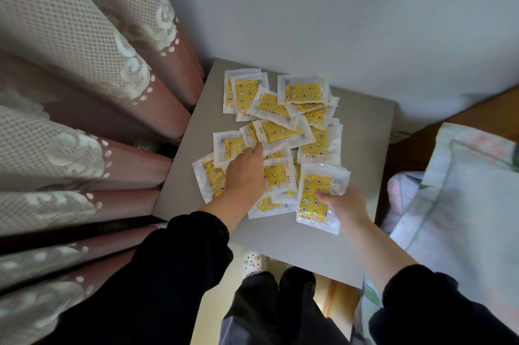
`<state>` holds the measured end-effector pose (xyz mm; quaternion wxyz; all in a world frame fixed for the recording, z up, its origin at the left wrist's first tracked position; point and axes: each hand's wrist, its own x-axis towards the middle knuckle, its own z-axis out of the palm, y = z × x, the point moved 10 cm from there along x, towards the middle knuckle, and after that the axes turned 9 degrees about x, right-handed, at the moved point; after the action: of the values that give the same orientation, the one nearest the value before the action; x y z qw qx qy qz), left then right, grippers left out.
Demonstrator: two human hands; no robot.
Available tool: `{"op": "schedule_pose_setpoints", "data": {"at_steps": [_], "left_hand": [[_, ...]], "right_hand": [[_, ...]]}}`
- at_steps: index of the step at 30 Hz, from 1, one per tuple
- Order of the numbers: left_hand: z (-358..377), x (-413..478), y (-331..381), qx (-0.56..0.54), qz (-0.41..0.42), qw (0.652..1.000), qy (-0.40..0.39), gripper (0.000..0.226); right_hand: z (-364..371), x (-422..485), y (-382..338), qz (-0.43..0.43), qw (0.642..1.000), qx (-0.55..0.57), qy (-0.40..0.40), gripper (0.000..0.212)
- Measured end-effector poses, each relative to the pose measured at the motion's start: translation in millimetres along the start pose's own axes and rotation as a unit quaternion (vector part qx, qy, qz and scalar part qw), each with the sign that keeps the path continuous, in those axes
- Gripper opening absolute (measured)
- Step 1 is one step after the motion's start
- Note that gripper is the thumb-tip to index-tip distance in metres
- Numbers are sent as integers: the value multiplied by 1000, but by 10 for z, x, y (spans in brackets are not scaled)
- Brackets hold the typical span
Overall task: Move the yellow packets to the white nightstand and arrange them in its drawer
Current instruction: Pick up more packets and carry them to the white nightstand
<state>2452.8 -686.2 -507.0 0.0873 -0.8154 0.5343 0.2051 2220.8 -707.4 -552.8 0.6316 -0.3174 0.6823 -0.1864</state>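
Several yellow packets in clear wrappers lie scattered and overlapping on the grey top of a nightstand. My left hand reaches palm-down into the middle of the pile, its fingertips on a packet; whether it grips one is hidden under the hand. My right hand pinches one or more yellow packets at the pile's front right, lifted a little off the top. No drawer shows.
Pink and lace curtains hang close on the left. A bed with a floral pillow stands on the right. A white wall is behind the nightstand. My legs and a white shoe are below its front edge.
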Motion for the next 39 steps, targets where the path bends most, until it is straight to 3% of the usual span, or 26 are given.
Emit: {"op": "schedule_pose_setpoints", "data": {"at_steps": [4, 8, 13, 17, 21, 25, 27, 29, 32, 35, 39], "left_hand": [[49, -73, -49, -52, -20, 998, -19, 56], [167, -116, -65, -122, -16, 988, -89, 23], [234, -168, -137, -251, -46, 962, -100, 42], [326, -169, -211, -448, -111, 880, -113, 32], [365, -151, -238, -566, -128, 805, -122, 27], [443, -154, -328, -650, -180, 727, -130, 32], [471, -141, -363, -683, -196, 690, -138, 34], [462, -110, -412, -700, -210, 666, -146, 26], [387, 23, -529, -710, -224, 658, -115, 24], [319, 147, -602, -703, -247, 661, -92, 28], [284, 247, -570, -726, -245, 636, -91, 21]], "right_hand": [[-15, -14, 67, 1, 1000, -13, 1, 25], [-41, -55, 39, -1, 1000, -16, 0, 24], [-98, -44, -96, -9, 1000, -23, 8, 23], [-237, 40, -319, 2, 998, 28, 55, 19], [-287, 212, -687, 0, 996, 43, 79, 28], [-33, 333, -973, 1, 999, -20, 29, 27], [175, 375, -1213, -45, 994, -97, -1, 26], [450, 382, -1550, -142, 956, -254, -34, 24], [852, 408, -1942, -259, 838, -477, -61, 23], [1113, 575, -2240, -286, 765, -572, -70, 26], [1315, 846, -2371, -264, 716, -640, -83, 39]]}}
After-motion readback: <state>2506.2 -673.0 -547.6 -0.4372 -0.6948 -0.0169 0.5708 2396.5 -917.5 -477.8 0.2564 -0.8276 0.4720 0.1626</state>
